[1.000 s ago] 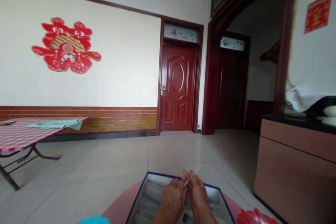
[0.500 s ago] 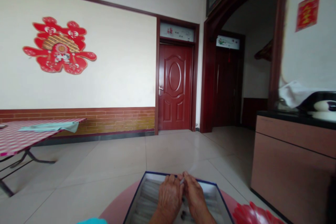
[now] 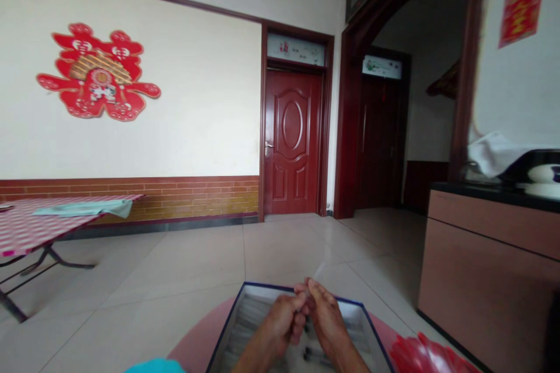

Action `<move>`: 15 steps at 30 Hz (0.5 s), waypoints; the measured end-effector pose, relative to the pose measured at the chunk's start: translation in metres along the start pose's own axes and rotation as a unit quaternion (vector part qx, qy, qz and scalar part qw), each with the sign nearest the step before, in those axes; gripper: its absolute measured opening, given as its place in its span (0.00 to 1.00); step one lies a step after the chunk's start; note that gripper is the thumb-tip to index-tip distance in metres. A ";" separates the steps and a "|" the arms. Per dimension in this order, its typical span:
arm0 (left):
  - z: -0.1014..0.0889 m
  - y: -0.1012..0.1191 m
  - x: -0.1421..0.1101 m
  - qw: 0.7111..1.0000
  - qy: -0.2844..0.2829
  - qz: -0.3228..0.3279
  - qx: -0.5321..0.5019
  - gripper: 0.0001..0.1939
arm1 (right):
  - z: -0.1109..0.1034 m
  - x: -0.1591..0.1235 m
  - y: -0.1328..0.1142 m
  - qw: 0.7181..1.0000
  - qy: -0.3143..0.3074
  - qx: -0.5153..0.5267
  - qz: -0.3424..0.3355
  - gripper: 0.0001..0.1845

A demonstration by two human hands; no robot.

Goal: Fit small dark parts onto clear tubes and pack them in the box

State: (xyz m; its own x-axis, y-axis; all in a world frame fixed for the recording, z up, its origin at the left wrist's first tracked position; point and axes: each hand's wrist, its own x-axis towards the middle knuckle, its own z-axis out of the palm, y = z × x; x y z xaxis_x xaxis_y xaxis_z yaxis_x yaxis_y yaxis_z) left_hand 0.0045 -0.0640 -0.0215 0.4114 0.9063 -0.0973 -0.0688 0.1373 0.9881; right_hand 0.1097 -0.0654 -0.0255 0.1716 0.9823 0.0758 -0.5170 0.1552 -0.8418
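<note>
The grips of the left hand (image 3: 285, 319) and right hand (image 3: 324, 313) meet narrowly over the box (image 3: 266, 288), apparently on a small piece hidden from view; light, even pressure suits best.

On the wall (image 3: 205, 145) I see a red cutout (image 3: 100, 73) shaped like the double-happiness sign. The poster's (image 3: 521, 13) gold characters are too blurred for me, and those on the door panel (image 3: 296, 49) too small to read.

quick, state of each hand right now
Left hand: closed, fingers curled; any held item is hidden.
Right hand: fingertips against the left's; open or closed cannot be told.
</note>
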 end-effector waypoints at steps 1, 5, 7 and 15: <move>-0.001 0.002 -0.001 0.998 -0.020 -0.035 -0.047 0.23 | 0.001 0.000 -0.001 1.000 0.000 0.001 0.001 0.22; 0.000 0.003 -0.003 0.997 -0.039 0.040 -0.052 0.23 | 0.001 0.000 -0.002 1.000 0.005 0.011 0.016 0.25; 0.001 -0.001 0.000 0.993 -0.011 0.113 0.032 0.22 | 0.001 0.001 0.001 1.000 0.009 0.012 0.026 0.25; 0.005 -0.022 0.002 0.807 0.217 0.332 0.437 0.18 | 0.000 0.002 0.012 0.997 0.047 0.049 0.040 0.18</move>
State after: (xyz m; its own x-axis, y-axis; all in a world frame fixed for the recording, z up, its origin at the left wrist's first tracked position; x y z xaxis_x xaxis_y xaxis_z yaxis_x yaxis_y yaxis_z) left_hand 0.0117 -0.0672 -0.0432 0.1774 0.7448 0.6433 0.6019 -0.5992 0.5278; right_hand 0.1041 -0.0616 -0.0353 0.2017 0.9785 -0.0432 -0.6106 0.0912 -0.7866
